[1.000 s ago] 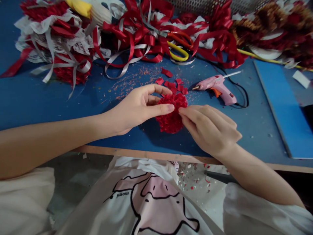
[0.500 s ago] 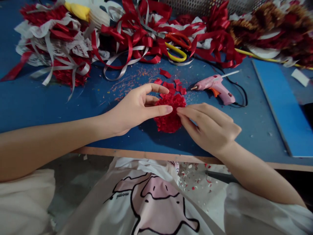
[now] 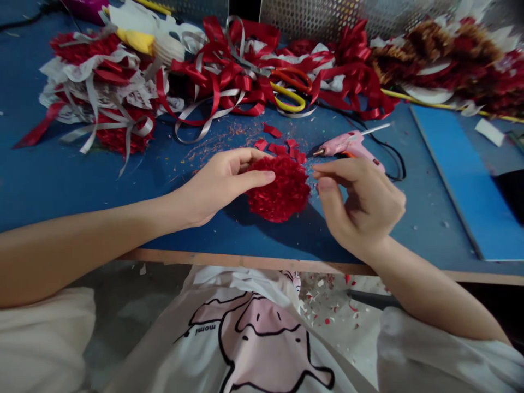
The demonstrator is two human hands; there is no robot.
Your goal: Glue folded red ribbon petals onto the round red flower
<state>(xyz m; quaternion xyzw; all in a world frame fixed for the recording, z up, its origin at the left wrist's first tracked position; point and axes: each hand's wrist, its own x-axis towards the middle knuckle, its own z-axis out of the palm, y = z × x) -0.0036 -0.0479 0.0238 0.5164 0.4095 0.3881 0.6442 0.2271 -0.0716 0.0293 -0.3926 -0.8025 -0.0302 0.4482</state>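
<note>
A round, ruffled red pompom (image 3: 282,194) is held in my left hand (image 3: 215,188). My left thumb lies on top of it, and the other fingers curl behind its far left side, partly hidden. To the right of the pompom, my right hand (image 3: 360,202) hovers apart from it. Its thumb and index finger are bent with a small gap, and nothing shows between them. Small cut red ribbon pieces (image 3: 278,148) lie just beyond the pompom. Behind my right hand rests a pink glue gun (image 3: 346,143), partly covered by the fingers, its nozzle pointing left.
Red and grey ribbons (image 3: 216,82) heap along the back, with scissors (image 3: 289,101) with orange and yellow handles on them. A red and white ruffled bundle (image 3: 94,93) sits at left. A blue board (image 3: 458,180) lies at right. The table's wooden edge (image 3: 229,259) runs before me.
My right hand has come off the pompom and moved slightly right, its fingertips parting. The pompom has turned to show more of its ruffled face. The camera view has shifted a little.
</note>
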